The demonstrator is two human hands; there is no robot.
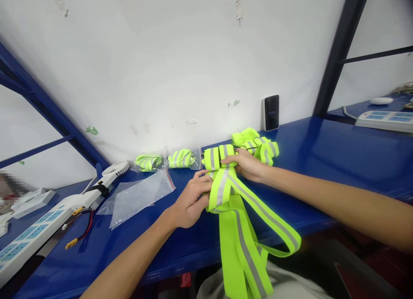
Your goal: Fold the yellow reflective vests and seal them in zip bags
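Note:
A neon yellow reflective strap vest with grey stripes lies over the front edge of the blue bench, its loops hanging down toward my lap. My left hand pinches the strap's left edge near its folded top. My right hand presses down on the folded part at the top, fingers curled over it. Just behind my right hand sits a bundle of more folded vests.
Two bagged folded vests lie by the wall. Empty clear zip bags sit left of my hands. A white handheld fan, power strips and a dark phone leaning on the wall are also here.

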